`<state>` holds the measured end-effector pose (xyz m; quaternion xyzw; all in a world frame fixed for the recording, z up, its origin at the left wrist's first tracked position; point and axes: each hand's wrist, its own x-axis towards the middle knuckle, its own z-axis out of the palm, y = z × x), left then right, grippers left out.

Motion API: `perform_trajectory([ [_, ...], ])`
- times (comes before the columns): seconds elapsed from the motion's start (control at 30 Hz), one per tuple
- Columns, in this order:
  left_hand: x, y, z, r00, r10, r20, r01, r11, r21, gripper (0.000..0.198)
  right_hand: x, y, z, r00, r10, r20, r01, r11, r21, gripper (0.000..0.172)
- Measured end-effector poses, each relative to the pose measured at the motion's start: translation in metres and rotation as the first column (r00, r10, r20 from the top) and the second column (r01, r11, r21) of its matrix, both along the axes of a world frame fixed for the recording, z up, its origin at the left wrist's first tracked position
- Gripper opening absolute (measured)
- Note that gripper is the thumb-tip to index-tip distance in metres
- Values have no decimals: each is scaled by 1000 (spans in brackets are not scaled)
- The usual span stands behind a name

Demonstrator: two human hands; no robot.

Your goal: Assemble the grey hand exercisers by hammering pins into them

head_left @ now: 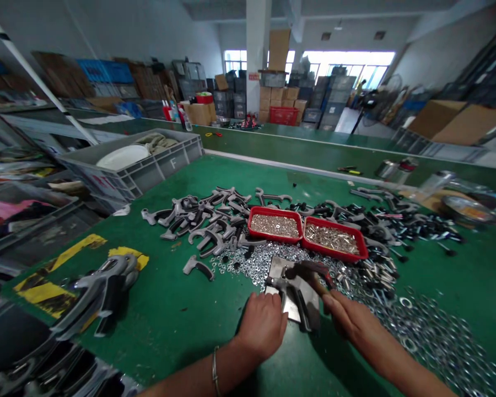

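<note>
My right hand [351,314] is wrapped around the wooden handle of a hammer [323,288], whose dark head is over a small metal plate [314,292]. On that plate lies a grey handle part with a black grip [301,306]. My left hand [262,325] is closed at the part's near left end and steadies it; the fingertips are partly hidden. Just behind the plate are loose metal washers [254,264]. Two red trays stand beyond, the left tray [275,239] with small metal pieces and the right tray [334,253] with small metal pins.
Similar grey handle parts [210,223] are heaped at the back left. More lie on yellow tape [89,242] at the left edge. Black-ended bolts [421,229] and loose rings [438,331] spread on the right. A grey crate [157,165] borders the green table [190,336].
</note>
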<state>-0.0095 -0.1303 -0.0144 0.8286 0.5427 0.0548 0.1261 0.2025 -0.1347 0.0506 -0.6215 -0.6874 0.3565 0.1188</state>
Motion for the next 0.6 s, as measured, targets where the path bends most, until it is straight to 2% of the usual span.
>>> perform_trajectory([
  [0.1, 1, 4, 3, 999, -29, -18, 30, 999, 17, 20, 0, 5, 1, 999, -15, 33, 15, 1000, -2, 46],
  [0.2, 1, 7, 6, 996, -71, -53, 73, 997, 26, 17, 2, 15, -1, 997, 68, 19, -67, 995, -77, 50],
  [0.27, 1, 9, 7, 993, -95, -64, 97, 995, 25, 16, 2, 27, -1, 997, 64, -38, -64, 998, -5, 50],
  [0.33, 2, 10, 7, 991, -112, -69, 114, 993, 19, 17, 2, 40, 0, 1000, 13, -3, -13, 997, 78, 48],
  [0.43, 1, 12, 6, 991, -104, -89, 105, 994, 7, 18, 5, 54, -1, 997, 35, 75, -38, 998, 41, 49],
  [0.5, 0, 11, 5, 988, -109, -106, 112, 994, 18, 17, 8, 54, -7, 997, 63, 40, -64, 998, 17, 53],
  [0.6, -2, 9, 2, 977, -191, -94, 198, 977, 82, 13, 19, 43, -27, 999, 19, 36, -24, 991, 130, 53],
])
